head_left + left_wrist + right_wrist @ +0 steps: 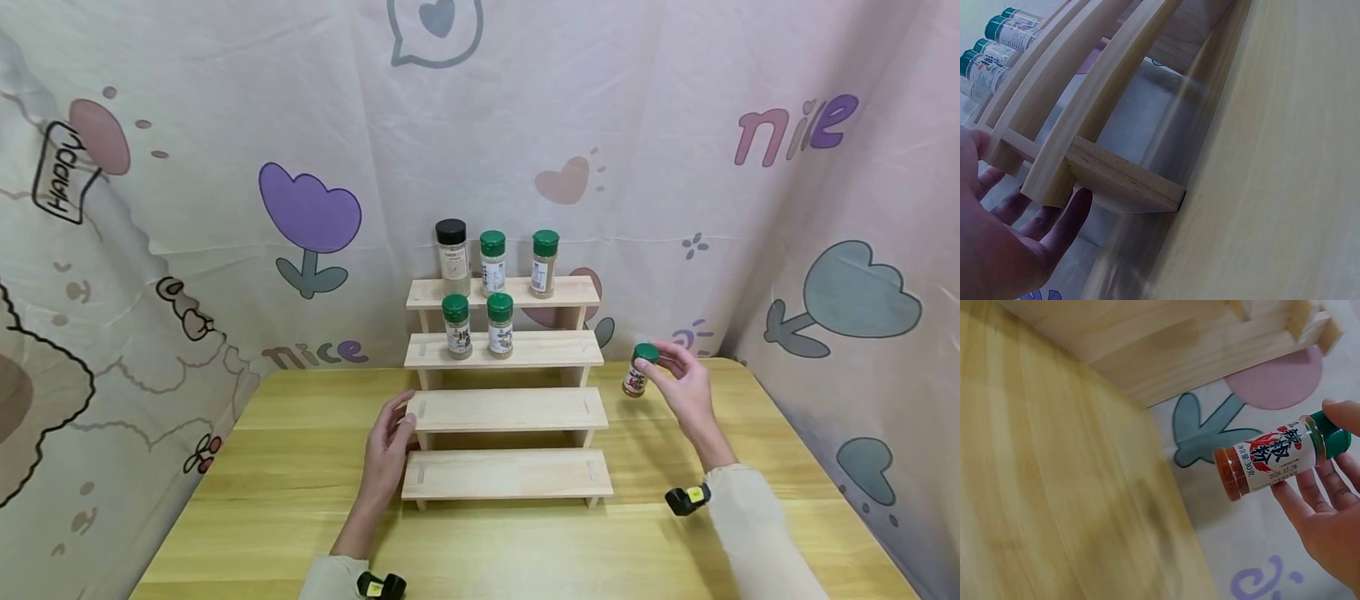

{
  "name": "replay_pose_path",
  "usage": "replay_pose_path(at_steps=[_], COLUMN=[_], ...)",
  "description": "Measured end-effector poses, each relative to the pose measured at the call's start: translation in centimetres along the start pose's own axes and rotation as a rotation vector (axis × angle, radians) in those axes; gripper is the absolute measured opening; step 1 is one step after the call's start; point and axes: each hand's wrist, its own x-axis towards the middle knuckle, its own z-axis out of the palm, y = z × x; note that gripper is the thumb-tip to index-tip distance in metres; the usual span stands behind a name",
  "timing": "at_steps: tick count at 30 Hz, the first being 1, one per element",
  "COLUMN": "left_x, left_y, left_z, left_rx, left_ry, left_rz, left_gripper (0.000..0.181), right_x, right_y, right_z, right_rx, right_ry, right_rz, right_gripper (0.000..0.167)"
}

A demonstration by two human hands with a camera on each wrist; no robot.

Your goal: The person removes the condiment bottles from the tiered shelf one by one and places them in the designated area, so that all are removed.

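Note:
My right hand [686,387] holds a spice jar [635,379] by its green cap, to the right of a four-step wooden rack [510,410]. In the right wrist view, the jar [1266,456] is tilted, with red powder inside and a white label with red and black print. Above the table, it stands apart from the rack. At the rack's left side, my left hand [386,450] grips the end of a lower step; the left wrist view shows its fingers [1067,228] bent around the board's end.
On the top step stand a black-capped jar [453,260] and two green-capped jars [493,271]. Two more green-capped jars [458,333] stand on the step below, towards its left. The rack rests on a wooden table [300,467], with a printed cloth [480,150] behind it.

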Motion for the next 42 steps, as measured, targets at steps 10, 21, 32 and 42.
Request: replay_pose_path(at_steps=[10,21,32,42], left_x=[0.1,-0.1,0.0,0.0], left_y=[0.1,-0.1,-0.2,-0.2], left_z=[-0.1,-0.1,0.0,-0.1], left_rx=[-0.005,-0.007,-0.006,0.016], left_ry=[0.002,-0.004,0.001,0.005], left_rz=[0.01,0.004,0.013,0.029], left_gripper=[0.037,0.036,0.037,0.037], right_x=[1.8,2.3,1.7,1.8], right_y=[1.9,3.4,2.9,3.6], right_z=[2.1,2.7,2.7,1.7], right_rx=[0.004,-0.006,-0.023,-0.047], right_ry=[-0.022,-0.045,-0.073,-0.102], right_rz=[0.04,0.092,0.104,0.08], right_gripper=[0.051,0.054,0.054,0.063])
